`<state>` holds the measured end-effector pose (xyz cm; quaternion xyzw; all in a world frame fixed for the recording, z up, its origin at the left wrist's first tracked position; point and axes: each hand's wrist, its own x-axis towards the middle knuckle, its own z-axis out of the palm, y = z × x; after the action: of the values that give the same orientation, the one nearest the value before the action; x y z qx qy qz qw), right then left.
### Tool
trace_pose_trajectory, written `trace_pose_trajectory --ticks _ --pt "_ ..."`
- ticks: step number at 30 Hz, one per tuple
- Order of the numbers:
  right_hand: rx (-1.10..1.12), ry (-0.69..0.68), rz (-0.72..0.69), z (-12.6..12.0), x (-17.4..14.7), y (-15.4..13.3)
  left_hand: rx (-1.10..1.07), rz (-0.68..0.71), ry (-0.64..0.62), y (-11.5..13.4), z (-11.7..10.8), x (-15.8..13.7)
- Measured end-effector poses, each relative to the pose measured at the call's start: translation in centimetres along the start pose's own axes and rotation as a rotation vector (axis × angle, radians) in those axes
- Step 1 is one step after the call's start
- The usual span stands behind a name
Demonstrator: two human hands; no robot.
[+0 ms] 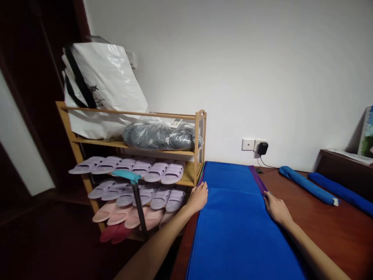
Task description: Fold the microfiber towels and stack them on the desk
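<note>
A long blue towel (233,221) lies flat on the reddish-brown table (326,229), running from the wall towards me. A faint crease crosses its far part. Under it a purple cloth (257,179) shows along the far right edge, and a thin strip at the far left. My left hand (199,196) is closed on the towel's left edge, fingers on top. On the opposite edge, beside the purple strip, my right hand (276,207) pinches the cloth. Whether the fingers also hold the purple layer is hidden.
Left of the table stands a wooden shoe rack (192,171) with lilac slippers (157,171), pink slippers (134,217), a white bag (107,74) and a plastic-wrapped grey bundle (163,136). Two rolled blue cloths (309,186) lie right. A black plug adapter (262,148) is on the wall.
</note>
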<state>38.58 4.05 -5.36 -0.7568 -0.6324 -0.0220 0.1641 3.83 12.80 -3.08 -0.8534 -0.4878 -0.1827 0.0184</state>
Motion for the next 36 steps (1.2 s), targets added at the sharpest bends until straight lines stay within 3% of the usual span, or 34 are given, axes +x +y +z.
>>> trace_pose_trajectory --ticks 6,12,15,18,21,24,29,32,36 --pt "0.004 -0.009 -0.012 -1.5 -6.7 -0.6 0.03 0.03 -0.01 2.7 -3.6 -6.8" --pt "0.053 0.025 -0.068 -2.4 -14.3 0.7 -0.003 0.094 -0.042 5.0 -7.3 -14.3" --pt "0.153 0.004 -0.049 -4.4 -16.6 2.0 -0.161 0.04 -0.07 5.9 -10.5 -16.3" --pt "0.271 0.105 -0.008 -7.8 -17.8 3.4 -0.386 0.001 -0.08 6.7 -15.0 -17.4" --pt "0.261 0.291 -0.017 -12.2 -18.3 4.0 -0.571 0.027 -0.057 7.4 -19.6 -17.7" --pt "0.237 0.428 -0.014 -17.2 -17.9 2.6 -0.725 0.047 0.055 8.0 -23.0 -16.6" --pt "0.327 0.449 -0.013 -24.3 -15.0 -1.8 -0.961 0.067 0.133 8.1 -26.0 -12.5" --pt "0.438 0.434 -0.006 -26.3 -12.9 -3.2 -1.037 0.033 0.153 7.9 -27.1 -10.3" --pt "0.601 0.436 0.0 -27.1 -10.5 -4.1 -1.008 0.047 0.22 7.6 -28.2 -7.9"
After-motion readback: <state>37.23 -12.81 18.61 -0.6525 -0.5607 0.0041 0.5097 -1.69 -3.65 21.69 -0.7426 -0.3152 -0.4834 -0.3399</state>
